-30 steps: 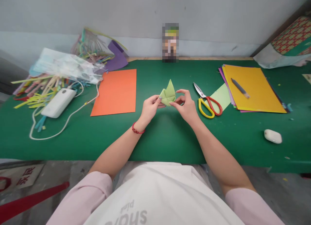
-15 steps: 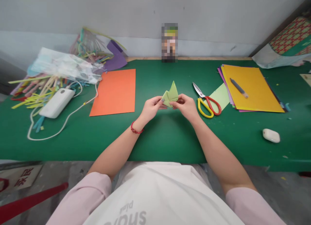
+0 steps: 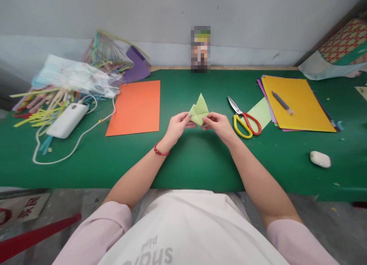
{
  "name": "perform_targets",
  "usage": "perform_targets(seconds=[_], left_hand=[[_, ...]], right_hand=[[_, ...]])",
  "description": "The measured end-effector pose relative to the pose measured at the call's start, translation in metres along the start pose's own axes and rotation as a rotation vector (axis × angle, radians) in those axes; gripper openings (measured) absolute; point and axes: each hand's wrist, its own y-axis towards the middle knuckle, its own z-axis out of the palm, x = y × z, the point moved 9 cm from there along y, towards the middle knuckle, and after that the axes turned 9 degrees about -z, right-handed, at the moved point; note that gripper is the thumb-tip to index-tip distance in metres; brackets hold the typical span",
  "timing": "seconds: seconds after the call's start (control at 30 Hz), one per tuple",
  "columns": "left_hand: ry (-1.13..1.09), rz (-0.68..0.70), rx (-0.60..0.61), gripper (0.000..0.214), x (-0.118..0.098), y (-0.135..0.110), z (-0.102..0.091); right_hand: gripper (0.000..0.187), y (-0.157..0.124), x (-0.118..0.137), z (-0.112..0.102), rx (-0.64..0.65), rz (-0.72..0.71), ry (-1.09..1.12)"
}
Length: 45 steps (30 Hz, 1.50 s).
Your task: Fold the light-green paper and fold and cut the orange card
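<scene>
A light green piece of folded paper [image 3: 199, 109] is held up above the middle of the green table, one pointed flap standing tall and a smaller one to its left. My left hand [image 3: 179, 124] pinches its left side, thumb in front. At the lower right corner, my right hand [image 3: 217, 123] grips it between thumb and fingers. Fingers behind the paper are partly hidden. To the right of my right hand lie scissors [image 3: 243, 121] with one yellow and one red handle, partly over a flat light green sheet [image 3: 260, 114].
Orange paper [image 3: 136, 108] lies left of my hands. Farther left are a white power bank [image 3: 67, 120] with its cable and a heap of colourful strips [image 3: 43, 108]. On the right sit stacked coloured sheets [image 3: 301, 104] with a pen [image 3: 282, 102], and a white case [image 3: 320, 159].
The folded paper has turned so that its front faces me more squarely, and its tall point has shifted slightly left. Both hands keep hold of it.
</scene>
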Motion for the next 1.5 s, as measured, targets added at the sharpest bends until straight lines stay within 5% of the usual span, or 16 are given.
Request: perform_targets(seconds=[0.27, 0.53, 0.7, 0.87, 1.5], left_hand=[[0.146, 0.107, -0.053, 0.042, -0.007, -0.004, 0.002], [0.284, 0.109, -0.030, 0.032, -0.006, -0.007, 0.008], [0.098, -0.017, 0.123, 0.032, -0.005, -0.005, 0.014], [0.039, -0.144, 0.284, 0.037, -0.003, -0.009, 0.021], [0.063, -0.093, 0.366, 0.045, 0.002, -0.018, 0.040]], right_hand=[[0.042, 0.002, 0.002, -0.006, -0.022, -0.045, -0.094], [0.031, -0.006, 0.018, -0.014, -0.117, -0.132, -0.421], [0.033, -0.002, 0.018, -0.012, -0.055, -0.110, -0.131], [0.039, -0.001, 0.004, -0.004, 0.090, 0.068, 0.164], [0.039, -0.015, 0.000, 0.018, 0.340, 0.203, 0.236]])
